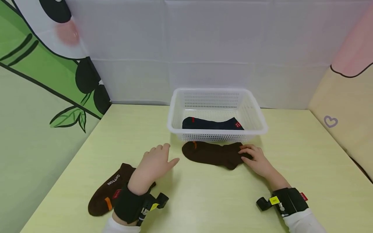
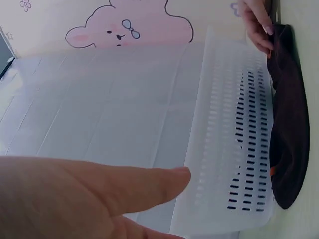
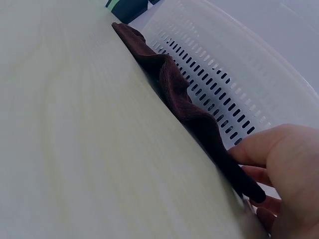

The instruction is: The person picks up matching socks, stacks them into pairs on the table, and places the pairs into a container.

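A brown sock (image 1: 212, 154) lies flat on the table, just in front of the white basket (image 1: 218, 136). My right hand (image 1: 256, 160) pinches its cuff end at the right; in the right wrist view the thumb and fingers (image 3: 256, 148) close around the edge of the sock (image 3: 187, 99). My left hand (image 1: 153, 165) hovers left of this sock with thumb and fingers extended, holding nothing. Partly under my left wrist in the head view is another brown sock (image 1: 102, 197), with COTTON lettering and an orange stripe. Inside the basket rests a dark navy sock (image 1: 209, 124) with red marks.
The pale table (image 1: 204, 200) meets a grey-white back wall (image 1: 209, 64). A green cartoon-printed panel (image 1: 43, 97) borders the left side, and a cream panel (image 1: 349, 103) borders the right. Both wrists wear black straps with small cameras.
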A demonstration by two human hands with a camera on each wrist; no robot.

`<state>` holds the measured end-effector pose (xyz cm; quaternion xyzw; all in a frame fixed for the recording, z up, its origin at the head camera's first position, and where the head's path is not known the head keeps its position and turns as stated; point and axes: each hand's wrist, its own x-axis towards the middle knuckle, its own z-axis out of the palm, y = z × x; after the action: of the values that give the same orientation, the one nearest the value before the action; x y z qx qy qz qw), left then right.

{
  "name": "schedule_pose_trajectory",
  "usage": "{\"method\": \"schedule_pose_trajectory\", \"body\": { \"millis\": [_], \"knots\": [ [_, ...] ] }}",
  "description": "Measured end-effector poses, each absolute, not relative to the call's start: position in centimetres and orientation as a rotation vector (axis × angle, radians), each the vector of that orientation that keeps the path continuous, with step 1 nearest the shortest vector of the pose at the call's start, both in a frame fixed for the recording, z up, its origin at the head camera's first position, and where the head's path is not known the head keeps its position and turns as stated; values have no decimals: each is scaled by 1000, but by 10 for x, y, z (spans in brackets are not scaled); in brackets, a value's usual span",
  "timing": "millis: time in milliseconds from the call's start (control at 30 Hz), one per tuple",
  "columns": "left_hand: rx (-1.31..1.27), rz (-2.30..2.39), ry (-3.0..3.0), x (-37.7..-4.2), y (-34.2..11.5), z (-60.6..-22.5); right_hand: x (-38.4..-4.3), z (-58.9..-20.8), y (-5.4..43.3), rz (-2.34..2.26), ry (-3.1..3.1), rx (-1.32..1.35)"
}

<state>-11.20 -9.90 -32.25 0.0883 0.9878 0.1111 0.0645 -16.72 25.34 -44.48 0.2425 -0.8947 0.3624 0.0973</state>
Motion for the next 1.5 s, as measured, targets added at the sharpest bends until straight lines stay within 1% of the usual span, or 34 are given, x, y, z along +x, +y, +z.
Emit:
{"method": "schedule_pose_trajectory", "body": {
  "millis": [167, 367, 533, 733, 1000, 1300, 1500],
  "knots": [
    [127, 306, 2933, -114, -119, -316, -167, -447, 255, 1073, -2658, 710],
    [-124, 272, 2852, -123, -154, -321, -167, -448, 256, 1083, -2661, 712],
    [-213, 294, 2733, -125, -175, -325, -167, -449, 256, 1079, -2646, 735],
    [-184, 349, 2683, -123, -180, -327, -167, -450, 255, 1094, -2651, 721],
    [-114, 289, 2632, -130, -182, -340, -168, -449, 255, 1092, -2653, 723],
    [-57, 206, 2696, -131, -168, -350, -168, -446, 255, 1086, -2665, 720],
    [9, 251, 2701, -133, -156, -351, -168, -446, 255, 1082, -2670, 715]
  ]
}}
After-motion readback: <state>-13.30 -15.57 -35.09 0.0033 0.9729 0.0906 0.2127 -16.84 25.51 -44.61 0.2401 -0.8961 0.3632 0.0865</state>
